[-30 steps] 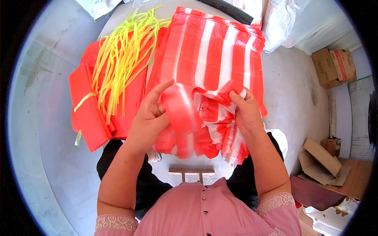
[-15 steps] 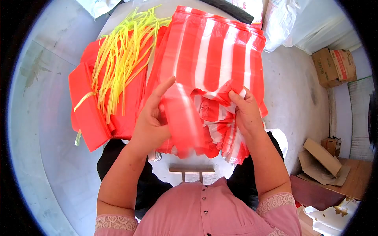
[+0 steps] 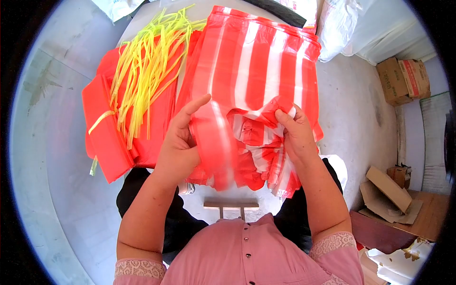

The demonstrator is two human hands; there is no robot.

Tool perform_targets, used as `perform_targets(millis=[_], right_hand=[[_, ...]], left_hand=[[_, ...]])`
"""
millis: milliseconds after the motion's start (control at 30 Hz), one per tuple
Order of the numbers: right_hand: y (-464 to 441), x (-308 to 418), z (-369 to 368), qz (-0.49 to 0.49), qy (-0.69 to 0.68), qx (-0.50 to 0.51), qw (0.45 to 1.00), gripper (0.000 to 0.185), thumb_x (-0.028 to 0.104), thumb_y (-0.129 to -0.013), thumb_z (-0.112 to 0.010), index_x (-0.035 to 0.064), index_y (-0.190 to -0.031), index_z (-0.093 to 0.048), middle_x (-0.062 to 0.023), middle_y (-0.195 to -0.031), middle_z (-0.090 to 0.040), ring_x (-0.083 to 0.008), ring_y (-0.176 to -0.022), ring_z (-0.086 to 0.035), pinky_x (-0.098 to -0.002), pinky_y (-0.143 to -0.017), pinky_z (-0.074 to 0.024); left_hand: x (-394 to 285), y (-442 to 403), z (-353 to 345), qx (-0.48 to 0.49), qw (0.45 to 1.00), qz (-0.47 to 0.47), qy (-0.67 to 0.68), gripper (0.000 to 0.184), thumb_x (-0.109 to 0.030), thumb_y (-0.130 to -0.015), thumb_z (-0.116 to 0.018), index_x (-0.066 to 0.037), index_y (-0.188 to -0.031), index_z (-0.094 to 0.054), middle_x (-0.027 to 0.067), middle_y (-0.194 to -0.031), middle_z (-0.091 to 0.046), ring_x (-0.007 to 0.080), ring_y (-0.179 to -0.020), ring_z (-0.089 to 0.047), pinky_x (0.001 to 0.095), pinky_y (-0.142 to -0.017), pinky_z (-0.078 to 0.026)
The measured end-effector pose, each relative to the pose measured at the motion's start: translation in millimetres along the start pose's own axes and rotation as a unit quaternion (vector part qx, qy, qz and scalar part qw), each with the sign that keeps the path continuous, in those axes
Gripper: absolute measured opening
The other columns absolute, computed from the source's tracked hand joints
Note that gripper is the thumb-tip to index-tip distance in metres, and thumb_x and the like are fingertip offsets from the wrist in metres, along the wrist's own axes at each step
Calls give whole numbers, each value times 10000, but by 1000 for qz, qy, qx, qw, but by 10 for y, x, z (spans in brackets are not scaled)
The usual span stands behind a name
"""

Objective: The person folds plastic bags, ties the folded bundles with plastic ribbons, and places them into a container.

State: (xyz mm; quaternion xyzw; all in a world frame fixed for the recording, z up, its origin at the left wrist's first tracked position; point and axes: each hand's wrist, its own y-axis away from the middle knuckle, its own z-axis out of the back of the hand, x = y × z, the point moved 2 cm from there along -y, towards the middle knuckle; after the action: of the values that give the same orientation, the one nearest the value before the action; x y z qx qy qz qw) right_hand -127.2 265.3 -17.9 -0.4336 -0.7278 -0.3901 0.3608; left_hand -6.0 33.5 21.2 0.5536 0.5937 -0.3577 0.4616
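A stack of red and white striped plastic sheets [image 3: 266,61] lies on the table, its near part loose and crumpled. At its near left edge is my left hand [image 3: 183,142], the index finger stretched out and the other fingers partly behind a blurred flap of the plastic. My right hand [image 3: 297,130] pinches the gathered edge of the striped plastic between thumb and fingers. To the left, yellow-green strips [image 3: 145,76] are heaped on folded red plastic [image 3: 107,126], where a yellow strip goes round one bundle.
A dark bar [image 3: 280,12] and white bags [image 3: 338,26] are beyond the stack. On the right are a closed cardboard box [image 3: 401,81] and an open one [image 3: 389,197]. A wooden stool [image 3: 231,205] shows below, between my legs.
The loose striped flap near my left hand has swung and changed shape. My left hand has shifted slightly; my right hand keeps its pinch in nearly the same place.
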Motion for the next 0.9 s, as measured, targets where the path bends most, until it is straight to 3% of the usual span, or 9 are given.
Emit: perform_targets(millis=[100, 200, 267, 333, 433, 533, 633, 900], right_hand=[[5, 14, -3, -3, 0, 4, 1000, 335, 45, -969, -715, 45, -1302, -680, -72, -1162, -759, -151, -1005, -727, -321, -901, -598], [13, 22, -12, -10, 0, -3, 1000, 333, 48, -969, -719, 46, -1300, -683, -69, -1159, -760, -153, -1002, -729, -326, -899, -601], [7, 16, -4, -9, 0, -4, 1000, 331, 50, -968, -720, 47, -1298, -686, -68, -1156, -760, -155, -999, -730, -329, -897, -602], [3, 6, -2, -5, -4, -3, 1000, 330, 52, -970, -719, 48, -1298, -686, -69, -1153, -760, -154, -995, -731, -328, -895, -602], [8, 10, -13, -4, 0, -5, 1000, 327, 53, -974, -713, 48, -1299, -686, -70, -1149, -761, -153, -990, -731, -326, -891, -602], [11, 14, -6, -7, -3, -3, 1000, 326, 52, -975, -709, 49, -1300, -687, -70, -1147, -762, -150, -987, -731, -325, -889, -601], [20, 19, -19, -7, 2, -5, 1000, 331, 58, -969, -717, 49, -1299, -686, -71, -1138, -763, -145, -979, -730, -323, -883, -601], [114, 47, 4, -6, 158, 28, 987, 335, 91, -944, -755, 33, -1269, -701, -61, -1095, -762, -96, -862, -707, -265, -740, -567]], left_hand=[[3, 6, -27, 17, 998, -49, -23, 960, 99, -817, -780, -109, -1638, -329, 13, -1162, -670, 78, -1035, -657, 281, -927, -553], [-15, 46, -43, 33, 995, -78, -57, 1081, 69, -784, -852, -125, -1664, -257, 59, -1373, -612, 144, -1198, -632, 341, -1027, -533], [-7, 52, -48, 32, 994, -79, -75, 1071, 72, -787, -845, -127, -1663, -261, 58, -1388, -608, 150, -1208, -630, 343, -1031, -531], [25, 42, -49, 19, 994, -77, -81, 976, 102, -807, -784, -118, -1642, -329, 8, -1208, -653, 95, -1072, -646, 290, -949, -546], [-5, 47, -45, -6, 1000, 7, 25, 815, 1, -880, -748, -93, -1605, -386, 28, -1259, -642, 107, -1117, -634, 299, -989, -525], [-22, 52, 68, 46, 983, 48, 168, 700, -147, -934, -719, -67, -1566, -429, 51, -1330, -611, 120, -1213, -590, 308, -1042, -491], [-4, 68, 80, 46, 984, 8, 172, 725, -280, -934, -733, -51, -1555, -437, 61, -1404, -559, 128, -1291, -537, 318, -1101, -441], [-140, 296, 130, 38, 997, 60, -19, 931, -93, -834, -823, -51, -1621, -327, 85, -1570, -386, 183, -1446, -389, 339, -1192, -343]])
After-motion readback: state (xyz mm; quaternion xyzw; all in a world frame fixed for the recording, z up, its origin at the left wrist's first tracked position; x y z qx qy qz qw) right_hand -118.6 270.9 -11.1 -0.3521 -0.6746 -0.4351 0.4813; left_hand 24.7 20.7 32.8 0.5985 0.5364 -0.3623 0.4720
